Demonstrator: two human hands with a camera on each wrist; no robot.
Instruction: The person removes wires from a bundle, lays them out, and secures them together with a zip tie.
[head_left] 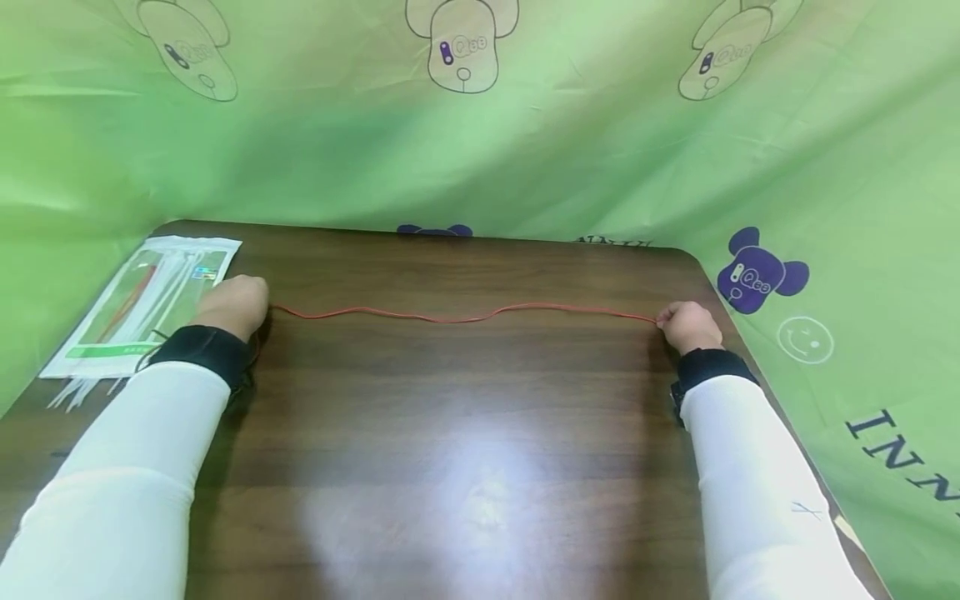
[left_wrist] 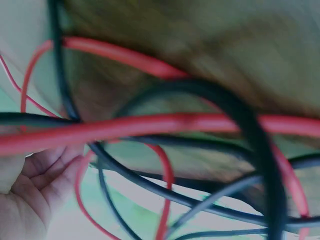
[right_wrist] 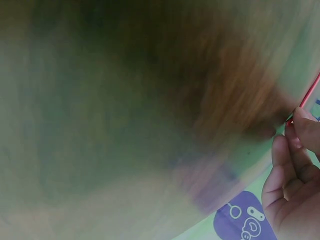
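A thin red wire point(head_left: 435, 320) stretches across the wooden table point(head_left: 465, 417) in slight waves, one end at each hand. At the left, my left hand point(head_left: 236, 302) grips it with curled fingers, beside a plastic bag. Loose loops of red wire point(left_wrist: 150, 125) and black wire point(left_wrist: 272, 180) hang close to the camera in the left wrist view, partly covering that hand. Near the table's right edge, my right hand point(head_left: 692, 327) pinches the wire's far end between thumb and fingertip. The red wire point(right_wrist: 310, 92) runs up from that pinch in the right wrist view.
The clear-fronted bag point(head_left: 105, 352) of white cable ties lies at the table's left edge, partly under the left arm. White tie ends point(head_left: 78, 390) poke out below it. A green printed curtain point(head_left: 337, 142) hangs behind the table and along its sides.
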